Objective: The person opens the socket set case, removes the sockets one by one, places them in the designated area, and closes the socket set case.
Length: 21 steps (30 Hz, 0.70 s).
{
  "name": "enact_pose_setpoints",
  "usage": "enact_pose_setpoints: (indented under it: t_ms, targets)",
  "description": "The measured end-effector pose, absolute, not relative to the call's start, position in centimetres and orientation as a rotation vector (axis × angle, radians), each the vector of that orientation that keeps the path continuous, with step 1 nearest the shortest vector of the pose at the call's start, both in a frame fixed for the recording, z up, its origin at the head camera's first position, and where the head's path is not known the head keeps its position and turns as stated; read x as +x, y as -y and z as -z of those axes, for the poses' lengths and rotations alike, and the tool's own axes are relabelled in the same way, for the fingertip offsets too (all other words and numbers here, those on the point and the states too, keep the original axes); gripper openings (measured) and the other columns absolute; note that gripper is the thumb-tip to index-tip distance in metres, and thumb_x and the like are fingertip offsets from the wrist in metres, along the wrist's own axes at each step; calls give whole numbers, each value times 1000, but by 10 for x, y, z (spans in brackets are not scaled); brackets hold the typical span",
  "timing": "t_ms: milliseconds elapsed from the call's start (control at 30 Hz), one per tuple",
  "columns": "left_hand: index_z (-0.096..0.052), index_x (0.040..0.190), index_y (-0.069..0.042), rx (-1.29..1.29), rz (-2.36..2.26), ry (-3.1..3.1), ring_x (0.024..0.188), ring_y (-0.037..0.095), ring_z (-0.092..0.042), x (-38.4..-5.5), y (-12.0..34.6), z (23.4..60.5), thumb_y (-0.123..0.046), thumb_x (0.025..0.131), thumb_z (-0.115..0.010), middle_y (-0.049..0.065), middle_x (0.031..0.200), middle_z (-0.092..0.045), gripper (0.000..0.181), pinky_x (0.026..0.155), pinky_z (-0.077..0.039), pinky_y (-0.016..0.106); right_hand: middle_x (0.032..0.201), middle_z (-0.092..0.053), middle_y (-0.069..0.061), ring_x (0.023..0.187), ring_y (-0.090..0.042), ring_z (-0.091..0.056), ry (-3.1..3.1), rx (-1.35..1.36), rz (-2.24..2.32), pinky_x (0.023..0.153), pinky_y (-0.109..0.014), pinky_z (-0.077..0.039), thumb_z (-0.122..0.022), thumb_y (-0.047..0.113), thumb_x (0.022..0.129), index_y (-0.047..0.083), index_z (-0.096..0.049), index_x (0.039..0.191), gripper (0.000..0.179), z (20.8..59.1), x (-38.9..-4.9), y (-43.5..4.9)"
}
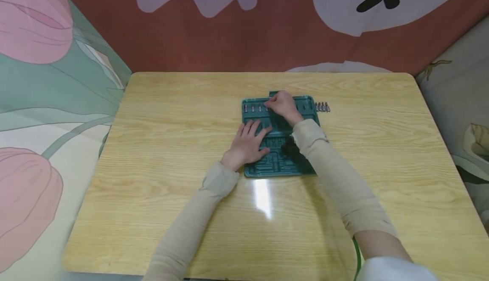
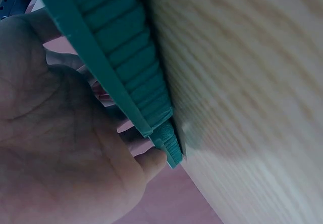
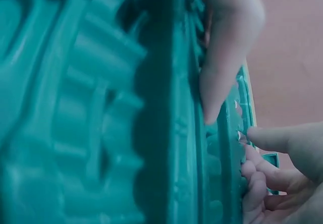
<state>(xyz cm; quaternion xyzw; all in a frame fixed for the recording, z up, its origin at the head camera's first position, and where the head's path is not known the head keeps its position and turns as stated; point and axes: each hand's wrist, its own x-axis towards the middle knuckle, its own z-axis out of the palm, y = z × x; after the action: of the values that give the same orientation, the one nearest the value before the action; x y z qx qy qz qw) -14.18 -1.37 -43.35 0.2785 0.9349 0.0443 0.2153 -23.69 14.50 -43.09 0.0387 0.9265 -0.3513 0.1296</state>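
- I can read no text, label or number.
- On the red wall cloth (image 1: 244, 47) facing me, a pale zigzag (image 1: 208, 8) runs off the top; whether it is a letter, I cannot tell.

Place: indoor nook, room type unclear | far: red-brown printed backdrop (image 1: 267, 39) (bold pale shapes) | left: pink-flower wall covering (image 1: 30, 200) | right: pale patterned covering (image 1: 451, 98) | between: wood-grain surface (image 1: 172, 124)
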Motion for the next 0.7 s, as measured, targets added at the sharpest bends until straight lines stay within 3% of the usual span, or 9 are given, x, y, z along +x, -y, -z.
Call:
enact_pose_setpoints:
  t_ms: [100, 200, 267, 367, 467, 600, 700]
  targets:
    - [-15, 155, -30, 773, -127, -2585, 145, 32, -5, -142, 13, 434, -54, 98, -42, 11, 160, -6, 68, 116, -3, 48, 97, -72, -14, 58, -16, -51, -2655, 167, 1079, 50, -28, -34, -64, 21, 95, 0, -76, 95, 25, 431, -236, -147]
    - [-14, 155, -30, 772, -131, -2579, 145, 32, -4, -142, 13, 434, -54, 99, -42, 11, 160, -5, 68, 116, -2, 48, 110, -69, -14, 81, -21, -61, -2628, 214, 1146, 57, -29, -39, -64, 21, 95, -1, -76, 97, 25, 432, -234, -148]
    - [-15, 155, -30, 769, -135, -2578, 145, 32, -4, -142, 13, 434, -54, 99, -42, 10, 160, -5, 68, 116, -2, 48, 112, -69, -13, 86, -20, -62, -2623, 243, 1185, 60, -28, -41, -65, 22, 94, 0, -76, 97, 25, 432, -233, -148]
    - [-15, 155, -30, 767, -136, -2580, 145, 32, -4, -142, 12, 433, -54, 99, -42, 10, 160, -5, 67, 116, -2, 48, 108, -70, -12, 68, -15, -56, -2612, 279, 1250, 57, -27, -39, -65, 23, 94, 1, -76, 96, 25, 432, -233, -149]
    - [-15, 155, -30, 769, -138, -2580, 145, 32, -4, -142, 12, 433, -54, 99, -42, 10, 160, -6, 67, 116, -3, 48, 105, -70, -12, 60, -12, -51, -2562, 326, 1353, 56, -26, -43, -62, 23, 96, 1, -75, 101, 26, 433, -233, -151]
    - [-15, 155, -31, 769, -143, -2583, 145, 32, -5, -142, 11, 432, -54, 99, -42, 10, 160, -6, 67, 116, -3, 48, 106, -67, -14, 76, -14, -62, -2448, 390, 1523, 69, -27, -54, -61, 21, 97, -2, -70, 109, 28, 432, -233, -157]
    - [-15, 155, -31, 764, -141, -2588, 145, 32, -5, -141, 11, 433, -54, 99, -43, 10, 160, -6, 67, 116, -3, 48, 106, -65, -16, 83, -19, -65, -2367, 385, 1607, 75, -30, -55, -60, 19, 97, -5, -67, 113, 30, 430, -233, -163]
